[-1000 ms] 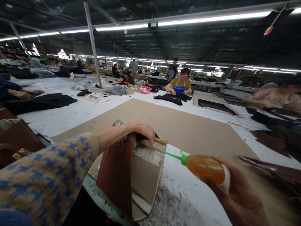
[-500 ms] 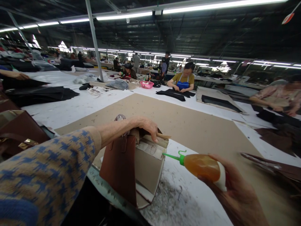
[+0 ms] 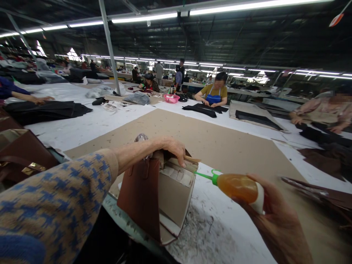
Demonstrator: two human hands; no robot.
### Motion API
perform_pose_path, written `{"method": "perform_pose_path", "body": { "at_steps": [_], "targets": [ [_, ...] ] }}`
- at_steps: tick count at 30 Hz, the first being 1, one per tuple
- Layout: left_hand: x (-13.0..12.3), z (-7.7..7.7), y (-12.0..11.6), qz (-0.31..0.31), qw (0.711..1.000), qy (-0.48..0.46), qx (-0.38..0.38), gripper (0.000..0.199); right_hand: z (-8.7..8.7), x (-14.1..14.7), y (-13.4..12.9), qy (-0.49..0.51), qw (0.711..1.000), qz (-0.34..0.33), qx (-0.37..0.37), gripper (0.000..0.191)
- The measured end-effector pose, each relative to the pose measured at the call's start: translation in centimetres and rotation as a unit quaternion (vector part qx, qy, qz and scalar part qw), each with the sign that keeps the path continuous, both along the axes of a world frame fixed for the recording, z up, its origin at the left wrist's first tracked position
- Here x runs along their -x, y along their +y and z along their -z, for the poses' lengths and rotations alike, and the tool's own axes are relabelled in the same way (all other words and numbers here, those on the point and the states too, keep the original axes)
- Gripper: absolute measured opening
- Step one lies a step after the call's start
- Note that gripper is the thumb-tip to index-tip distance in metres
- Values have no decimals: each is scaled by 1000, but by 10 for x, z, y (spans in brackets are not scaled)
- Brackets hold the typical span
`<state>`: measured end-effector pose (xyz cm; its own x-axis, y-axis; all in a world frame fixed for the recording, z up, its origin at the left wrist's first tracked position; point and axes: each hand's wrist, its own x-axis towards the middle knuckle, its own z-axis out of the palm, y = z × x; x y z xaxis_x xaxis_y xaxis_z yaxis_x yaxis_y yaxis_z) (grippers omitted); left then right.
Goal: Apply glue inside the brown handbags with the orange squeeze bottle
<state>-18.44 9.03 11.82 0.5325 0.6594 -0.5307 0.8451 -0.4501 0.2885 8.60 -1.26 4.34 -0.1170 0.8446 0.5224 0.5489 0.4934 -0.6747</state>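
A brown handbag (image 3: 140, 198) lies tilted at the table's edge, its open beige inside facing right. My left hand (image 3: 173, 148) grips its upper edge with bent fingers; a thin tan strip (image 3: 192, 159) pokes out beside them, though I cannot tell whether the fingers hold it. White lining pieces (image 3: 178, 175) show just below that hand. In my right hand (image 3: 275, 216) is a squeeze glue bottle (image 3: 238, 187) of amber liquid, held sideways. Its green nozzle (image 3: 203, 176) points left, with the tip close to the bag's upper right edge.
Brown board (image 3: 220, 143) covers the table's middle. Another brown bag (image 3: 27, 157) stands at left, and a blurred brown piece (image 3: 316, 194) lies at right. Black sheets (image 3: 49, 113) are stacked at far left. Co-workers sit across the table, one near a pink basket (image 3: 171, 98).
The glue bottle's nozzle tip has moved slightly up and right, away from the lining. My left hand and the bag stay nearly still. A co-worker's hand at far left has shifted right over black sheets.
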Motion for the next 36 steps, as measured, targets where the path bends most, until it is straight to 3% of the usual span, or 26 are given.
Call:
{"method": "perform_pose_path", "body": {
  "at_steps": [4, 10, 20, 36],
  "targets": [
    [2, 4, 4, 4, 1000, -16, 5, 27, -3, -2, -3, -17, 999, 24, -12, 49],
    [5, 10, 9, -7, 1000, -10, 9, 38, -4, -1, -7, -29, 999, -21, 31, 42],
    [5, 17, 14, 23, 1000, -8, -4, 46, -7, 0, -24, -101, 993, -56, 14, 36],
    [-2, 15, 7, 11, 999, 24, -23, 39, 29, -2, -45, -114, 984, -129, 52, 41]
  ]
}}
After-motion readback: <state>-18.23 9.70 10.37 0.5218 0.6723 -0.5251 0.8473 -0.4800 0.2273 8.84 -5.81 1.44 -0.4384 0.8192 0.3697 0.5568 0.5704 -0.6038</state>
